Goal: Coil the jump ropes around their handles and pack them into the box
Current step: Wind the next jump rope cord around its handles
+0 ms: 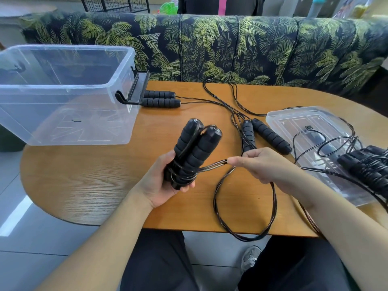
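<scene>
Head view, only angle there is: the left hand (161, 181) is curled around the bottom end of a pair of black foam handles (194, 147), thumb on the near side, fingers wrapped under. The two handles stick up and away from it, side by side, with a few turns of black rope (184, 175) wound around their lower part. The right hand (260, 164) pinches a doubled strand of that same rope between thumb and fingertips, just to the right of the handles, pulled fairly taut. The slack drops from the right hand in a big loop (245, 206) that hangs over the near edge of the table (84, 185).

The clear box (67, 93) sits open on the table, off to the left beyond the held handles. Two more handle pairs (159, 98) (264, 135) lie on the table behind the hands, ropes tangled between them. A wound bundle (365, 171) rests on the clear lid (304, 124) to the right.
</scene>
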Demonstrator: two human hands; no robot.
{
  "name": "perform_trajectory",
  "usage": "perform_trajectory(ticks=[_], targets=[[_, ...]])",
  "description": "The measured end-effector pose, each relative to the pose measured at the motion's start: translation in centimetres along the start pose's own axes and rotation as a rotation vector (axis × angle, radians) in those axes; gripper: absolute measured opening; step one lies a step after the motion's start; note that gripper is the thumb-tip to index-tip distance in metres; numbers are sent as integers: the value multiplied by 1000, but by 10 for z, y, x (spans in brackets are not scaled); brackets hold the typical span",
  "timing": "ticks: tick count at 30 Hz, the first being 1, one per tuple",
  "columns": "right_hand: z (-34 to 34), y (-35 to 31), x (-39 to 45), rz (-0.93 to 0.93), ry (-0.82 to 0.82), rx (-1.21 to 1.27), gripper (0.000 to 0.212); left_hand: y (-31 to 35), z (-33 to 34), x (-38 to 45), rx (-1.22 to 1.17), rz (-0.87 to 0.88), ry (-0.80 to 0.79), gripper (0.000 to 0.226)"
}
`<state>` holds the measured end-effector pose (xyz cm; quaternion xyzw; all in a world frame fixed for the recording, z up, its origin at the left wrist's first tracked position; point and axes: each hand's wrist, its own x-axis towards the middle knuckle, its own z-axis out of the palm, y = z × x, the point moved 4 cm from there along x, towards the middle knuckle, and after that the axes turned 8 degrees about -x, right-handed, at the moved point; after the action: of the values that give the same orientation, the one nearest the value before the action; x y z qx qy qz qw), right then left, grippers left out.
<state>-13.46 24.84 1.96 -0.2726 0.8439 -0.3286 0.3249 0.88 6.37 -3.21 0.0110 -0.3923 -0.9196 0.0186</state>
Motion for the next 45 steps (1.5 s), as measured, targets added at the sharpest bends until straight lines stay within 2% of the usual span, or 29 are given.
perform_trajectory(ticks=[4,6,8,10,13,17,23,26,30,33,38,40,45], targets=[[1,-1,2,-3,-232,336,41,-3,5,1,110,-98,-146,55],[0,-2,4,33,-339,526,27,-4,5,1,132,-133,-149,62],[-2,-3,6,72,-422,676,23,-5,5,1,131,-157,-140,75],[-5,-5,8,74,-445,712,23,-5,4,3,135,-175,-132,83],[-11,-8,11,67,-380,607,21,-4,4,5,173,-216,-126,74],[-17,-12,14,93,-273,399,27,-2,10,6,301,-283,-112,42],[-9,-25,17,145,-293,263,34,-5,18,9,465,-359,-54,15],[-4,-34,15,136,-356,244,38,-6,22,9,550,-424,-64,23],[0,-48,7,27,-334,45,36,-5,26,9,597,-508,-61,56],[1,-52,1,-27,-308,-46,33,-6,28,9,587,-506,-11,39],[3,-55,-10,-96,-270,-127,30,-7,19,9,520,-444,42,28],[6,-56,-14,-122,-216,-192,28,-6,16,8,457,-407,70,22],[11,-55,-18,-277,-14,-325,23,-6,13,8,349,-288,163,25]])
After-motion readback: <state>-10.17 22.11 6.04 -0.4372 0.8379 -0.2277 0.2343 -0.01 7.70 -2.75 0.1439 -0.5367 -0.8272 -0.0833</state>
